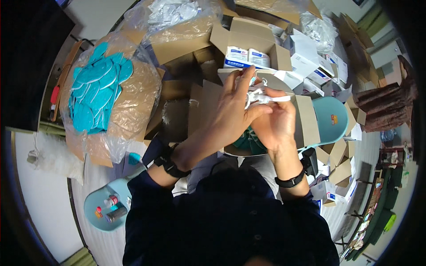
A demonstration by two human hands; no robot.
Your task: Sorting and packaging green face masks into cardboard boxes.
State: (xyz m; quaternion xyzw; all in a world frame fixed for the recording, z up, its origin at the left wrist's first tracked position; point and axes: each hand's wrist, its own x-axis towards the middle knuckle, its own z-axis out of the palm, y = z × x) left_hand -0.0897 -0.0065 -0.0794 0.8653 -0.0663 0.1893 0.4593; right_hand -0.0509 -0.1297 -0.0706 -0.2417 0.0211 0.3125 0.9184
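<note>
My hands are close together in the middle, over a small table with open cartons. White elastic straps (256, 96) are bunched between them, with one flat end lying across the fingers of my right hand (278, 122). My left hand (234, 103) has its thumb bent toward the straps and its longer fingers pointing away from me. A bit of teal shows by its fingertips; what the straps belong to is mostly hidden. Below my hands, dark green pieces (248, 142) show partly. On the left, many teal, pointed-oval fabric pieces (98, 88) lie heaped on plastic film over a carton.
Beyond my hands stands an open carton (250, 31) with white packs (247, 56) inside. White boxes (306, 55) crowd the right, beside a pale teal chair (330, 119). A second chair (95, 201) at lower left bears bottles (116, 214). Deep brown cartons (175, 117) stand left of my hands.
</note>
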